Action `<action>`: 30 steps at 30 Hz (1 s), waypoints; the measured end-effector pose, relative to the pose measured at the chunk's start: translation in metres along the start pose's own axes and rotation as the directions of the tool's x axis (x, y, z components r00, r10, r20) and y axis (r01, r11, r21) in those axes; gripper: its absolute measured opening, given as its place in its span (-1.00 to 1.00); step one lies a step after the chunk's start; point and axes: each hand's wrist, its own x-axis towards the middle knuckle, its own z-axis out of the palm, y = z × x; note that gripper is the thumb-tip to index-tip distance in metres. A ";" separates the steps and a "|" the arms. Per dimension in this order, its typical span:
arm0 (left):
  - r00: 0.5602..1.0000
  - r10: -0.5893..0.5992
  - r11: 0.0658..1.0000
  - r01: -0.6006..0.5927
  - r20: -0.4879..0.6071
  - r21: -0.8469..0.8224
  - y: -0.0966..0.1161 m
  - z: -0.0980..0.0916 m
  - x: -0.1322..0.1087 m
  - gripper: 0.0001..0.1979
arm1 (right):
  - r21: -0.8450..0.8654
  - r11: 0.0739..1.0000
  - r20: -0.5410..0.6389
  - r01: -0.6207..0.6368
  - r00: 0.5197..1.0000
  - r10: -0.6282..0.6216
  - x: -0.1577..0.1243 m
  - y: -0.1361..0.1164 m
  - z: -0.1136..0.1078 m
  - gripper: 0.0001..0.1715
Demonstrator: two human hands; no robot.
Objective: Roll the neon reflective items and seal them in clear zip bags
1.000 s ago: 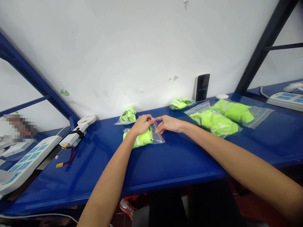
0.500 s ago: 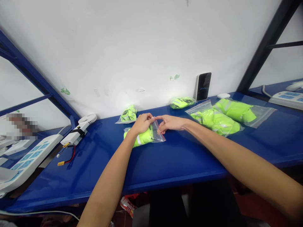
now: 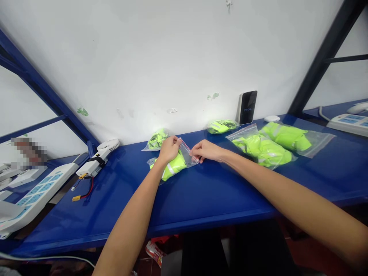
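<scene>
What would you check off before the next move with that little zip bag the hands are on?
1. Left hand grips one end of the zip bag: ok.
2. Right hand pinches the other end of the red zip strip: ok.
3. Yellow vest piece sits wholly inside, clear of the strip: ok.
4. Strip sealed along its length: cannot tell.
5. Bare blue table in front: ok.

The table (image 3: 218, 191) is glossy deep blue. The zip bag (image 3: 184, 159) is clear with a red seal strip, and the folded vest (image 3: 172, 168) inside is neon yellow-green with a silver-grey band. Right of that bag, two larger bags (image 3: 273, 143) show the same neon yellow-green. The phone (image 3: 247, 107) behind them is black, the wall (image 3: 172, 57) white.
</scene>
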 end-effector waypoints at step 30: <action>0.885 0.276 0.957 -0.288 0.376 -0.024 0.009 -0.049 -0.019 -0.82 | -0.660 0.642 0.018 0.391 0.862 -0.507 -0.004 0.002 0.026 -0.72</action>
